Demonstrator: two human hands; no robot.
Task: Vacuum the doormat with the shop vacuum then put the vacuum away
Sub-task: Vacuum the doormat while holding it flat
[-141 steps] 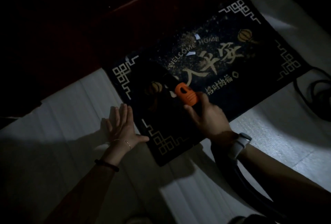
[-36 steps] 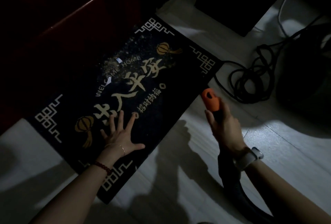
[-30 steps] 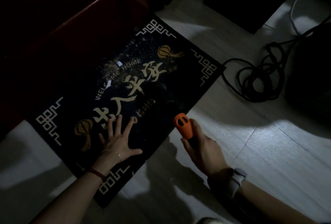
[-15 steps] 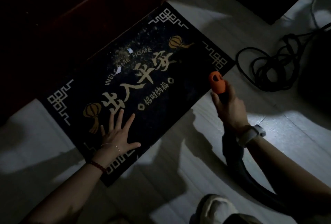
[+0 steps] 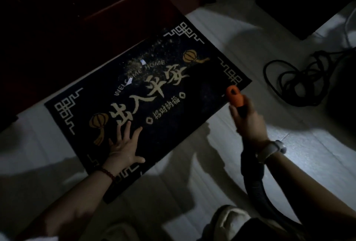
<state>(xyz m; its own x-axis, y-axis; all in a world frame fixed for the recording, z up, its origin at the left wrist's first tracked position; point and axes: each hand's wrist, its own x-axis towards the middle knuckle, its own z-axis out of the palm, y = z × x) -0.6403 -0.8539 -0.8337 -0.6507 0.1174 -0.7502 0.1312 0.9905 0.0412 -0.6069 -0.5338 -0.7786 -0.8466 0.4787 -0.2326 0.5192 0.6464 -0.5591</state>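
A dark doormat [image 5: 202, 94] with gold lettering and lanterns lies slanted on the pale floor. Fine crumbs [image 5: 154, 55] and small white paper scraps [image 5: 143, 61] sit on its upper middle. My left hand [image 5: 124, 144] is pressed flat on the mat's near edge, fingers spread. My right hand [image 5: 248, 121] grips the vacuum hose just behind its orange nozzle [image 5: 234, 96], which sits at the mat's right edge. The black ribbed hose [image 5: 252, 179] runs back under my right forearm. The shop vacuum body [image 5: 342, 86] is a dark shape at the far right.
A tangled black power cord [image 5: 289, 80] lies on the floor right of the mat. Dark red wooden furniture [image 5: 96, 19] borders the mat's far side. A dark block [image 5: 308, 0] stands at the top right. My knee [image 5: 229, 217] shows at the bottom.
My right hand swept the orange nozzle across the mat's near right part and back to its right edge. My left hand moved from the floor onto the mat and stays flat there.
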